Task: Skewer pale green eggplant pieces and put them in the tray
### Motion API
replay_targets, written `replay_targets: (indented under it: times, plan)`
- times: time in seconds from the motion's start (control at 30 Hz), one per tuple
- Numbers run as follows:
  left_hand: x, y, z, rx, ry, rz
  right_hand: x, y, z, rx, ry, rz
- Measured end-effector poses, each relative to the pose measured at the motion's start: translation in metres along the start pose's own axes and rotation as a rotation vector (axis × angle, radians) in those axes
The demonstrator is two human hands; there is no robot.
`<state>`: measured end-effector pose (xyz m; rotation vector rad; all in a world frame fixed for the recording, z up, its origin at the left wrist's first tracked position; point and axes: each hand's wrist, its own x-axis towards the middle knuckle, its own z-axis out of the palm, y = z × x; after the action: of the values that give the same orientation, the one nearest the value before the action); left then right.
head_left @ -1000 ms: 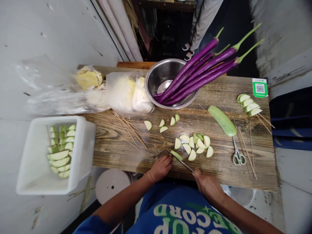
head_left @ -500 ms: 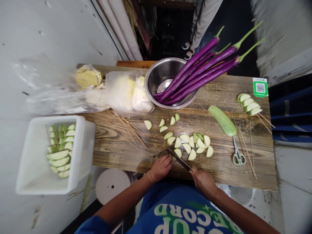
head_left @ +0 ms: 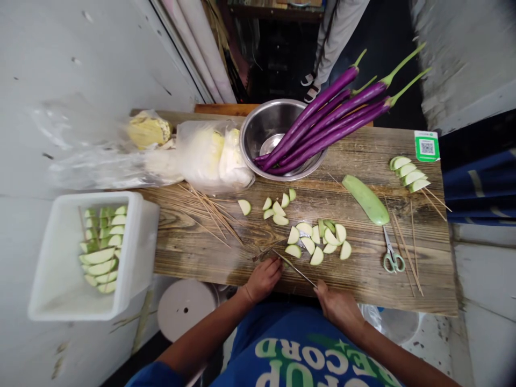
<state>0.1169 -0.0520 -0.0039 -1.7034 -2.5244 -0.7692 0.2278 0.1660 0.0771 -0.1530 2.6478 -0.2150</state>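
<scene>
My right hand [head_left: 337, 303] grips the handle of a knife [head_left: 297, 271], its blade slanting up and left just above the wooden table. At the blade's tip my left hand [head_left: 264, 277] has its fingers bent together against a small zucchini end [head_left: 285, 265], mostly hidden by blade and fingertips. Beyond the knife lie several half-moon zucchini slices [head_left: 317, 256], with a smaller group of slices [head_left: 280, 220] farther back. A larger zucchini piece [head_left: 366, 199], skin side up, rests to the right, touching or near the scissors [head_left: 393, 259].
Long purple eggplants [head_left: 330, 126] stick out of a steel bowl [head_left: 252, 131]. Loose skewers [head_left: 213, 212] lie left of centre. A white tub [head_left: 135, 252] at left holds skewered slices; more skewered slices [head_left: 410, 173] lie right. Bagged vegetables [head_left: 205, 153] line the back. A person's legs [head_left: 338, 43] stand beyond.
The blade turned flat half a second ago and is edge-on again now. Fresh slices came off the zucchini piece; two now lie farther back with the small group, and one lies beside the main pile.
</scene>
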Motion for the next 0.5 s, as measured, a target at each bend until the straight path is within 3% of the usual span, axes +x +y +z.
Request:
replay_targets:
  times: [0.3,0.5]
  plan:
    - [0.006,0.004,-0.005,-0.021,0.039,-0.019,0.012,-0.008,0.011,0.021,-0.158,0.048]
    - [0.008,0.003,0.011,-0.051,0.148,-0.056,0.016,0.006,0.020,0.175,-0.057,-0.002]
